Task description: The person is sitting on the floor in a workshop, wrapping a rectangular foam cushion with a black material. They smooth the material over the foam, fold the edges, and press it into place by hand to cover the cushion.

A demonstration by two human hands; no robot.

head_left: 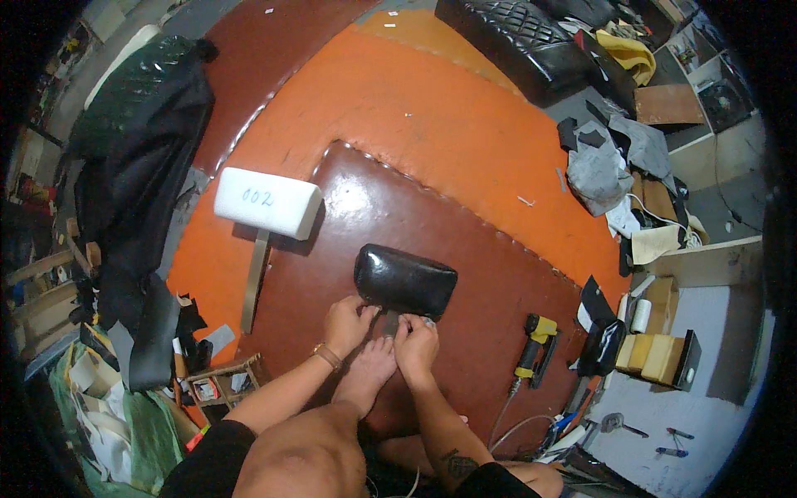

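A glossy black padded headrest [405,280] lies on the brown floor covering in front of me, with a short flat metal bar [391,323] coming out of its near edge. My left hand [349,324] pinches the near edge just left of the bar. On the bar's other side, my right hand [416,344] has its fingers closed on the same edge. What lies between the fingertips is too small to make out clearly. My bare foot [370,373] rests between the hands, toes by the bar. Farther left sits a white foam block [267,204] on a longer metal bar [255,286].
A yellow and black air staple gun [535,349] with a hose lies to the right. Black sheet material [141,166] is heaped on the left, above a small wooden crate [222,383]. Grey scraps [599,166] and a quilted black cushion [523,41] are at the far right.
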